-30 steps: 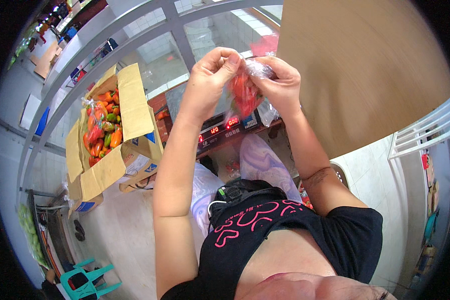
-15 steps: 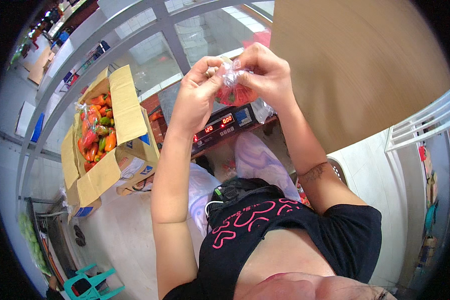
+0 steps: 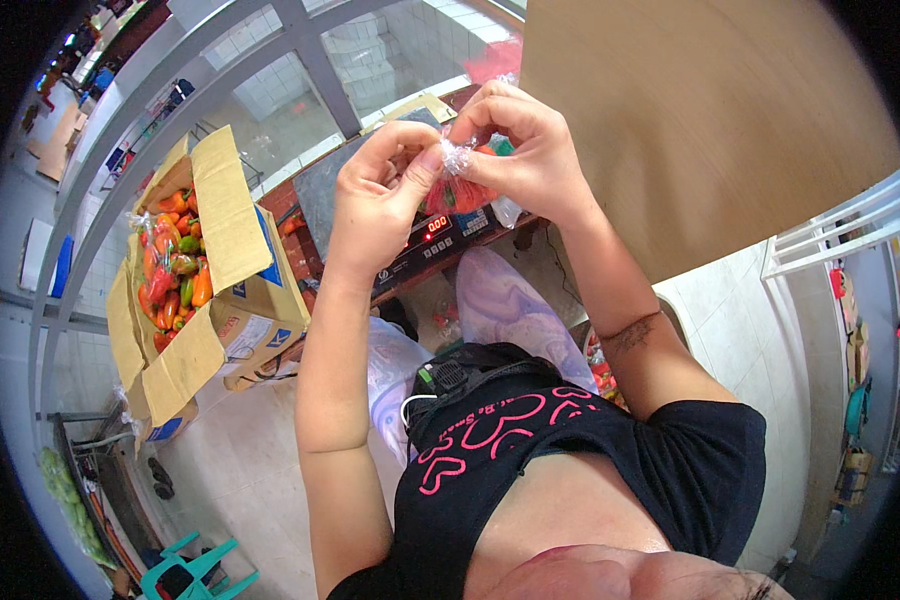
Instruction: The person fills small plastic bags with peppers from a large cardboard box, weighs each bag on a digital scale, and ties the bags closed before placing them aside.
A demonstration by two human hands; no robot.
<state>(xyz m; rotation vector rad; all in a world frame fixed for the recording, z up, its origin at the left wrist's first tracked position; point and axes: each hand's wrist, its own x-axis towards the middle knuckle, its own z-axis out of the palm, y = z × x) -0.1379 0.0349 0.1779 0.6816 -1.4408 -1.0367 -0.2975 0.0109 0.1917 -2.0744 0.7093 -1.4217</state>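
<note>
Clear bag (image 3: 457,180) of red peppers

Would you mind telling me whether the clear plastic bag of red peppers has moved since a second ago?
Yes. The clear plastic bag of red peppers has dropped lower, nearer the grey digital scale below it.

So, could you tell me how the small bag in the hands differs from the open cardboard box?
The plastic bag is small, clear, twisted shut and held up by both hands; the cardboard box is large, opaque, flaps open, standing on another box. The bag holds few peppers, the box many. Both hold red peppers.
</note>
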